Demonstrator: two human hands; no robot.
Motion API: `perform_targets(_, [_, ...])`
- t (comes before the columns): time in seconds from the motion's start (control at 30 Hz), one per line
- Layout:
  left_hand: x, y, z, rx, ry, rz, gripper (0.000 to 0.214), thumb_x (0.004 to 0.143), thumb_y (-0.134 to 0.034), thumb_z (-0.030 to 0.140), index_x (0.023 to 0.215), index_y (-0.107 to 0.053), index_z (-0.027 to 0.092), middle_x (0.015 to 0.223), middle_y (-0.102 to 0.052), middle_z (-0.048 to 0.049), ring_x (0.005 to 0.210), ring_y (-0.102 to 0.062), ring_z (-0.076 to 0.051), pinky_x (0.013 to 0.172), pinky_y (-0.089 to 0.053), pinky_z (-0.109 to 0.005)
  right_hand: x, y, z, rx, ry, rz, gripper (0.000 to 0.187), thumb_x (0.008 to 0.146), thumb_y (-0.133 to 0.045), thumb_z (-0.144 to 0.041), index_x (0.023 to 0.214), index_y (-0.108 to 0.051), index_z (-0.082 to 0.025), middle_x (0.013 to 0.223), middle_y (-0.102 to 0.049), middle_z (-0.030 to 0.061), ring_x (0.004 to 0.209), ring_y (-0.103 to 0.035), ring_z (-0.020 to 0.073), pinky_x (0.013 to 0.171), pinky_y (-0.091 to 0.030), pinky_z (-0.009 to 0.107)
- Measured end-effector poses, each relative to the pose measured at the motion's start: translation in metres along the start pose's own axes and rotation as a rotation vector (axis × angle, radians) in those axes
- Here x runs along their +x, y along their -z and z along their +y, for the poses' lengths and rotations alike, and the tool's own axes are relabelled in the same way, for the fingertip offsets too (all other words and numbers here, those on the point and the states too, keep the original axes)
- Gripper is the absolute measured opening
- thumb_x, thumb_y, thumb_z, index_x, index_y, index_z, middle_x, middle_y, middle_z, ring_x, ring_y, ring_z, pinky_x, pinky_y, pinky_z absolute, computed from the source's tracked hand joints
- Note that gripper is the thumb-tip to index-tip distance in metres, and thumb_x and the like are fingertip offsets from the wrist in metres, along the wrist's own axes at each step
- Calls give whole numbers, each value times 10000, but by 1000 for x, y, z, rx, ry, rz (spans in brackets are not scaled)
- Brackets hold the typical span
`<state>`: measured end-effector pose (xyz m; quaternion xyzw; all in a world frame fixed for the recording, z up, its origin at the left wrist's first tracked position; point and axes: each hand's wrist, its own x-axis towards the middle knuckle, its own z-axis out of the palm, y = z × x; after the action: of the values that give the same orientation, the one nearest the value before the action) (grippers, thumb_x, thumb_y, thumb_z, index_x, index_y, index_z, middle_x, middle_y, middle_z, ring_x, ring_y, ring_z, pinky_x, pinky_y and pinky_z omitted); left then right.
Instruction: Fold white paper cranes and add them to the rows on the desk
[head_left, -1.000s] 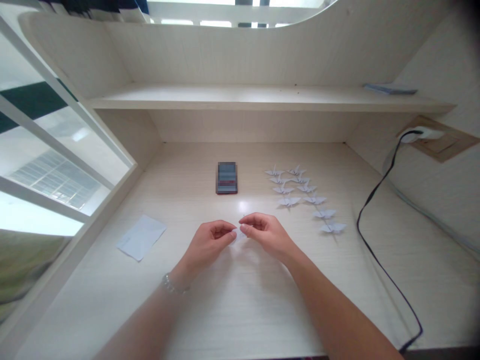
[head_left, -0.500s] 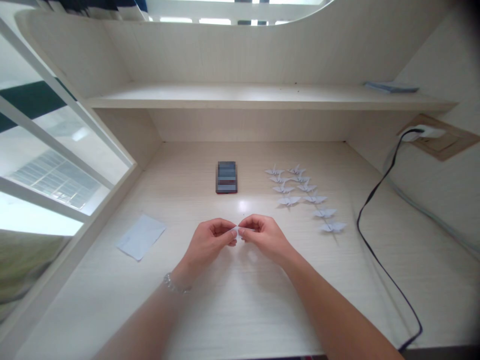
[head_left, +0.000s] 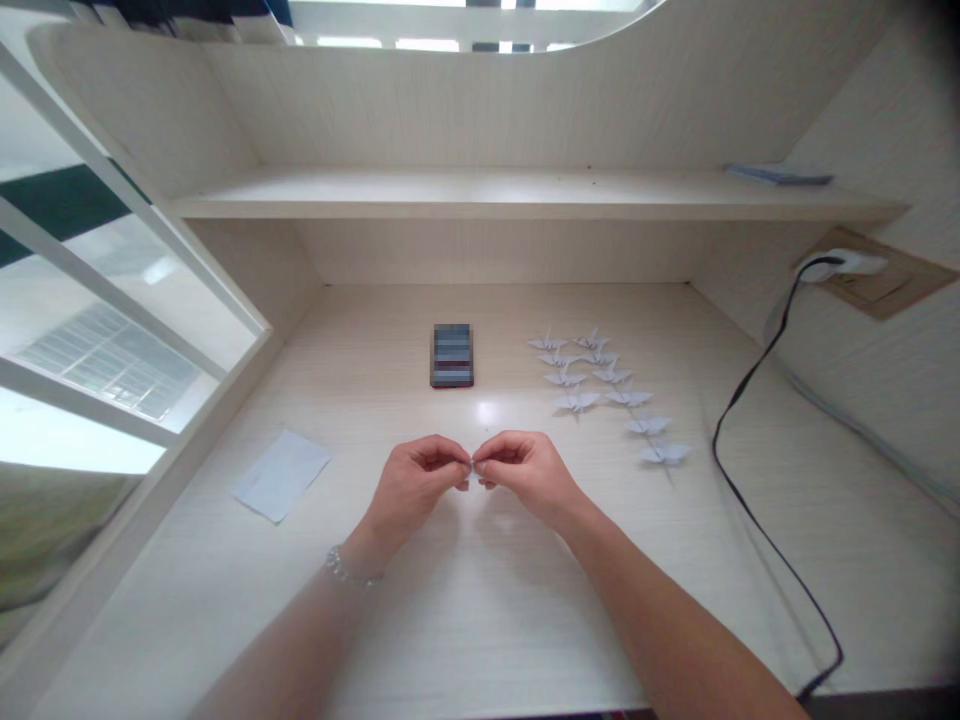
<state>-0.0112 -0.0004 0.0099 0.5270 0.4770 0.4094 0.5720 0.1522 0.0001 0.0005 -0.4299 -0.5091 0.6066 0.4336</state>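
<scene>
Hands have been brought closer: the left hand (head_left: 417, 481) and right hand (head_left: 526, 474) are now pressed fingertip to fingertip, pinching a tiny white paper piece (head_left: 472, 467) nearly hidden between them. A loose paper sheet (head_left: 281, 477) is left of them, a blurred phone (head_left: 451, 355) lies ahead, and folded paper cranes (head_left: 577, 401) are ranked rightward, before a black cable (head_left: 715, 440).

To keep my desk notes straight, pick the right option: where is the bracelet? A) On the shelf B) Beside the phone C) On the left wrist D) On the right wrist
C: the bracelet sits on the wrist of the left hand, while the right hand has a bare wrist.
</scene>
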Motion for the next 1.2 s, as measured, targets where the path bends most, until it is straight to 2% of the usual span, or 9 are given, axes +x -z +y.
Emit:
perform_targets(0.17, [-1, 0, -4, 48, -45, -7, 70, 684, -597, 116, 727, -646, 141, 636, -639, -12, 605, -589, -118, 599, -464, -221, 0, 0, 0, -34, 2, 2, 91, 671, -639, -170, 749, -677, -143, 633, -637, 20, 586, -584, 127, 563, -470, 256])
perform_targets(0.33, [0, 1, -3, 36, -22, -28, 106, 689, -640, 181, 785, -652, 137, 708, -661, -38, 629, -590, -128, 601, -470, -232, -1, 0, 0, -26, 16, 15, 114, 668, -668, -204, 763, -661, -142, 643, -640, 23, 589, -597, 133, 562, -480, 262])
perform_targets(0.57, [1, 0, -3, 10, 11, 12, 67, 663, -642, 136, 728, -653, 134, 644, -649, -21, 576, -568, -110, 561, -454, -213, -1, -1, 3, -5, -11, 25, 89, 670, -649, -179, 748, -662, -140, 625, -643, 16, 564, -618, 141, 543, -502, 272])
perform_targets(0.73, [1, 0, -3, 44, -30, 34, 63, 672, -615, 112, 704, -657, 147, 625, -639, -7, 591, -569, -112, 572, -452, -211, -1, -1, 1, 60, -36, 32, 99, 647, -677, -192, 731, -669, -140, 611, -641, 14, 568, -625, 146, 565, -513, 286])
perform_targets(0.9, [-1, 2, -4, 173, -100, 15, 55, 695, -635, 171, 720, -681, 155, 681, -673, -25, 646, -599, -130, 609, -462, -214, -1, 0, -2, 85, -62, -30, 141, 678, -673, -264, 750, -666, -143, 682, -646, 24, 616, -612, 134, 604, -519, 291])
perform_targets(1.2, [-2, 4, -6, 215, -121, -12, 109, 719, -628, 217, 802, -669, 160, 778, -694, -46, 726, -638, -165, 659, -497, -243, 0, 5, -1, -6, -31, -37, 136, 683, -665, -236, 772, -682, -134, 676, -641, 35, 603, -581, 130, 591, -484, 277])
